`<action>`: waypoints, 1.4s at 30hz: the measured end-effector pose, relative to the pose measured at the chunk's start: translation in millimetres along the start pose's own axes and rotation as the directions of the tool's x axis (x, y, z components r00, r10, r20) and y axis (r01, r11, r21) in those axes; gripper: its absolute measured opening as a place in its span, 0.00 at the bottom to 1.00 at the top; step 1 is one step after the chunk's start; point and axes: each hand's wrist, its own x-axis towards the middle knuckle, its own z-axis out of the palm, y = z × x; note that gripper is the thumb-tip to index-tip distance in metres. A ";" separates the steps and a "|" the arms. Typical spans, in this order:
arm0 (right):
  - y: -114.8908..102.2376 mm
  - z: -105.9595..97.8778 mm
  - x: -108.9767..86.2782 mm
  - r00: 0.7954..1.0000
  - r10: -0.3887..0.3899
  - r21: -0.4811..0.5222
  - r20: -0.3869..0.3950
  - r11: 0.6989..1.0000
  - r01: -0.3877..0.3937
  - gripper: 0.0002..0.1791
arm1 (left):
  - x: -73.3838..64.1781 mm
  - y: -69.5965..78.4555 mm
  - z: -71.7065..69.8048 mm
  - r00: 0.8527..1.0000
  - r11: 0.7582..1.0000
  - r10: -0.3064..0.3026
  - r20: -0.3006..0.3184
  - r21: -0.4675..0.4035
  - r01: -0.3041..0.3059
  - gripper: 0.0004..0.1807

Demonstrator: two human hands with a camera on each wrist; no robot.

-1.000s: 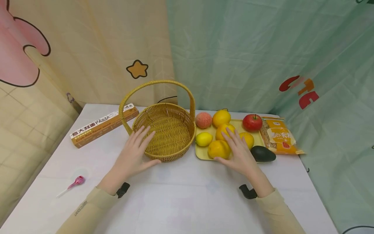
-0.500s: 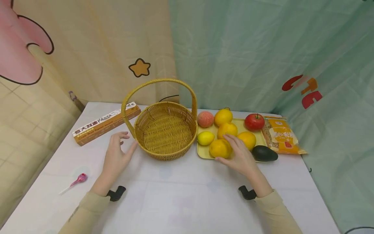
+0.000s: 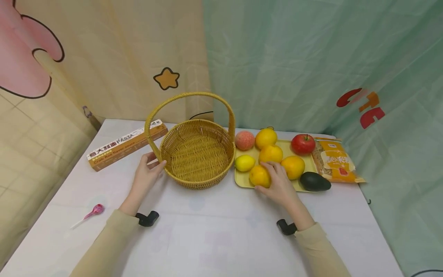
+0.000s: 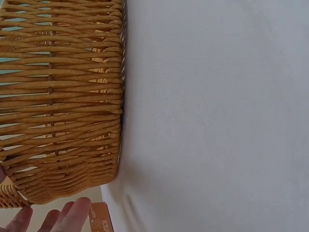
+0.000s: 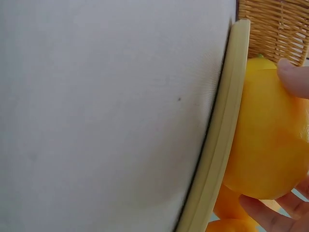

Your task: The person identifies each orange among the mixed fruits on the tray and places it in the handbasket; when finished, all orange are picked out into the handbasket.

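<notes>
A wicker basket point(image 3: 199, 159) with a tall arched handle stands upright at mid-table. My left hand point(image 3: 144, 179) is at its left side, thumb at the rim and fingers curled outside near the handle's foot; in the left wrist view the fingertips point(image 4: 72, 215) show just beyond the woven wall. On the yellow tray point(image 3: 244, 185) to the right, my right hand point(image 3: 282, 186) holds a smooth yellow-orange fruit point(image 3: 259, 176), thumb on one side and fingers on the other. The right wrist view shows this fruit point(image 5: 268, 140) close beside the tray rim point(image 5: 217, 140).
The tray also bears a lemon point(image 3: 244, 163), a pink round fruit point(image 3: 244, 140), several more yellow-orange fruits point(image 3: 271, 154), an apple point(image 3: 303, 144) and a dark avocado point(image 3: 315, 181). A food packet point(image 3: 333, 161) lies right. A pasta box point(image 3: 126, 145) and a lollipop point(image 3: 93, 212) lie left.
My left hand has moved from in front of the basket to its left side and closed in on the rim. My right hand has come down around the fruit.
</notes>
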 end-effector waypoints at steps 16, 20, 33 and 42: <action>-2.5 3.0 4.9 0.998 0.061 -0.017 0.005 0.998 -0.061 0.42 | 4.2 2.6 12.6 0.992 0.979 -0.099 -0.072 -0.183 0.084 0.32; -5.2 3.4 6.4 0.998 0.068 -0.006 -0.006 0.998 -0.068 0.42 | 11.1 4.2 12.6 0.989 0.976 -0.122 -0.079 -0.189 0.105 0.32; -62.9 -14.4 44.7 0.995 -0.048 0.158 -0.088 0.986 0.061 0.42 | -6.3 5.0 17.9 0.992 0.975 -0.125 0.010 -0.184 0.125 0.33; -115.0 19.3 89.6 0.998 -0.065 0.238 0.003 0.969 0.062 0.42 | -9.5 4.5 26.4 0.994 0.975 -0.102 -0.024 -0.198 0.096 0.30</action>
